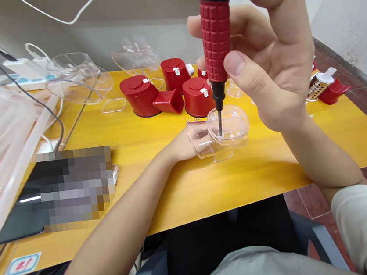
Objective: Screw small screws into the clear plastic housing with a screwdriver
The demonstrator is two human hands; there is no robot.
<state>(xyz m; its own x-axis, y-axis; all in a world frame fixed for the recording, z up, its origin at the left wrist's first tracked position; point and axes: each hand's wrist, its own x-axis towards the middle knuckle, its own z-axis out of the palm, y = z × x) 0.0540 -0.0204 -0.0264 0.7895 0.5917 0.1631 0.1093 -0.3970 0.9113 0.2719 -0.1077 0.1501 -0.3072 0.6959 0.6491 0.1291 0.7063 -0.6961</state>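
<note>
My right hand (269,52) grips a screwdriver (217,41) with a red ribbed handle and black ends. Held upright, its thin shaft points down, the tip at a clear plastic housing (234,120). Through the housing's wide side opening reaches my left hand (200,142), its fingers inside and seen through the plastic, holding the part just over the yellow table. What the fingertips press on is hard to make out. Behind the housing, a few tiny screws (191,119) lie scattered near the red housings (198,96).
Clear plastic parts (73,75) stand at the back left, beside a power strip (34,79). A dark flat device (22,209) and translucent plastic bags (0,132) lie at the left. At the right are a metal grater drum (317,86) and a red piece (334,92).
</note>
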